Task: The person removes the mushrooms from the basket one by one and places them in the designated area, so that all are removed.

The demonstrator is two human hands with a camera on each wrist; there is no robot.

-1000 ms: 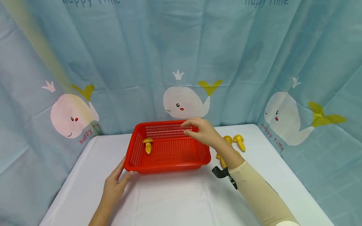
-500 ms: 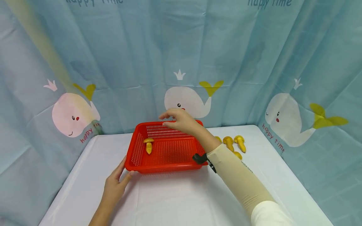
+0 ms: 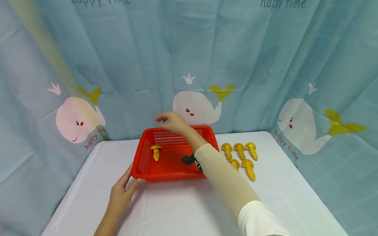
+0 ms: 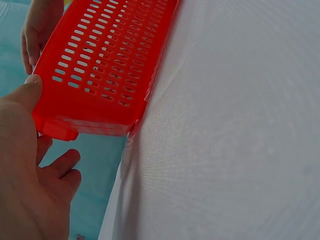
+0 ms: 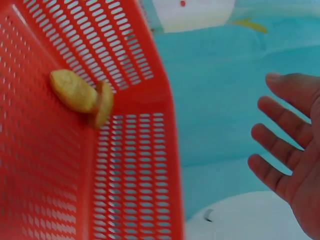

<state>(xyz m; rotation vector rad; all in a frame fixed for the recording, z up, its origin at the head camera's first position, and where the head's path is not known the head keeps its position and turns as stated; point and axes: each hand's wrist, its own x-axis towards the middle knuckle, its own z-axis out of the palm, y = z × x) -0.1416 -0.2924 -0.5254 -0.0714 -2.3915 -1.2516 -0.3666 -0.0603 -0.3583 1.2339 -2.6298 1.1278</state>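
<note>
A red plastic basket (image 3: 174, 177) with slotted walls stands on the white table. My left hand (image 3: 121, 196) grips its near left corner, the thumb (image 4: 31, 90) at the rim and the fingers around the side. Inside, towards the left, lies one yellow mushroom (image 3: 156, 152), also plain in the right wrist view, stem and cap against the slotted wall (image 5: 80, 95). Above the basket's far rim hovers my right hand (image 3: 174, 123), fingers relaxed and slightly bent, holding nothing. Its forearm crosses over the basket's right part and hides some of it.
Several more yellow mushrooms (image 3: 247, 165) lie grouped on the white table (image 3: 283, 183) right of the basket, one partly behind the right sleeve (image 3: 224, 180). A blue curtain (image 3: 141, 65) printed with whales closes off the back and both sides.
My right hand has moved left across the basket, from its right side to above the far rim, uncovering the mushrooms on the right. The left hand and basket stay in place.
</note>
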